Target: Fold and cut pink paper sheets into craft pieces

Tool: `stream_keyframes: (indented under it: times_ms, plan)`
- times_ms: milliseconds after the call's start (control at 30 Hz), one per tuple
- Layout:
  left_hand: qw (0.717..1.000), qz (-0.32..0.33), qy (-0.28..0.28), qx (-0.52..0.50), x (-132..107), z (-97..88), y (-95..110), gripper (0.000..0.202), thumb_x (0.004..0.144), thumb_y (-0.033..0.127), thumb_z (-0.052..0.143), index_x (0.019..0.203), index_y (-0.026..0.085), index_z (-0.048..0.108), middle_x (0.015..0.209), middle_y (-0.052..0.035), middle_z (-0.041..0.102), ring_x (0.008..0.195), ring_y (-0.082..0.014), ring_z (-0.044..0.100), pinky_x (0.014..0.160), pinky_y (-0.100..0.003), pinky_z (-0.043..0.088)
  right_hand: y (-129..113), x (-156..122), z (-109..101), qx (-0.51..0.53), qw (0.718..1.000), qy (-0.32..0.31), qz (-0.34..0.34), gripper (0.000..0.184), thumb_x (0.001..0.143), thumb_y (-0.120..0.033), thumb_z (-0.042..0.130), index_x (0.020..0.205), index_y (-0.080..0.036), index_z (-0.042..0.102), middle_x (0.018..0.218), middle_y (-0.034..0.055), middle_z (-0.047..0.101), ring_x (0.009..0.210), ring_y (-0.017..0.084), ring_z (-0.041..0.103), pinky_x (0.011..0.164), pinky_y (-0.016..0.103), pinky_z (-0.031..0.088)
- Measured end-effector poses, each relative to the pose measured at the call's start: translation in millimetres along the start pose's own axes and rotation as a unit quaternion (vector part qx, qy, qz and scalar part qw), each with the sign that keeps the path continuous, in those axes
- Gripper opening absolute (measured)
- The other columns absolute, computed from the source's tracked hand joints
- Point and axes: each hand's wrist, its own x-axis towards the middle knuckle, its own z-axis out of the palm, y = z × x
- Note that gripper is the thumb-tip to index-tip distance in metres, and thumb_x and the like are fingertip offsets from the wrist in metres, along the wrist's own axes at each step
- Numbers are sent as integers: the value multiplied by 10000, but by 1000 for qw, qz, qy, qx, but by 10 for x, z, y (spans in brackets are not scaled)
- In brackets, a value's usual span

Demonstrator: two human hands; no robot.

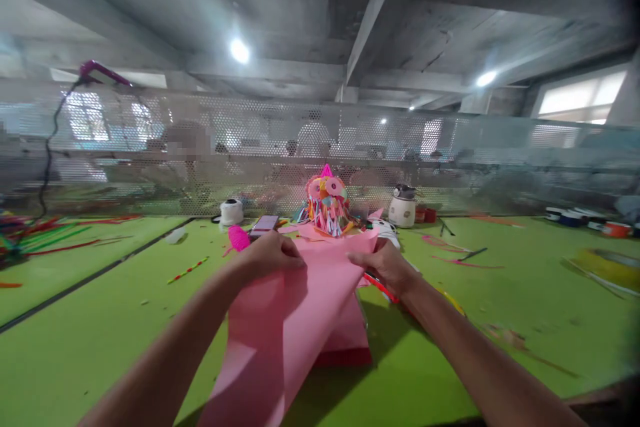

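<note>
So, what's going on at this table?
Someone's left hand and right hand grip a pink sheet near its far end, holding it above the green table. More pink paper shows beneath it. Just beyond stands a colourful big-eyed craft, with a phone to its left and a bottle to its right.
</note>
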Motion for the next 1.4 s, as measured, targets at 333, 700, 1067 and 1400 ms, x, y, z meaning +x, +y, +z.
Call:
stream_keyframes:
  times_ms: [333,700,1067,1400]
  plan:
    - [994,75,65,-51,-145,96,16,242,720,395,640,675,159,663,657,-1,625,639,-141,539,601,-236,402,-24,-42,74,23,999,36,18,372,592,-240,845,918,-143,694,835,47,706,732,163,624,680,279,503]
    - [968,199,150,9,-322,99,22,189,834,276,590,692,167,651,733,-5,598,642,-103,523,596,-218,394,-422,-37,-416,-202,970,-64,-119,136,738,-255,758,837,-197,687,762,-1,613,687,114,544,644,249,428]
    - [963,200,178,27,-413,89,163,243,852,306,564,669,161,629,680,-3,590,593,-93,492,557,-211,371,-450,-24,-372,-191,972,1,-136,140,711,-248,761,721,-170,644,748,1,618,696,118,538,659,268,433]
    - [970,153,170,84,-461,174,53,294,875,338,487,650,177,585,592,6,548,539,-105,452,524,-244,337,-463,-55,-292,-206,968,55,-129,180,694,-256,764,786,-172,634,717,-14,599,645,108,521,597,246,417]
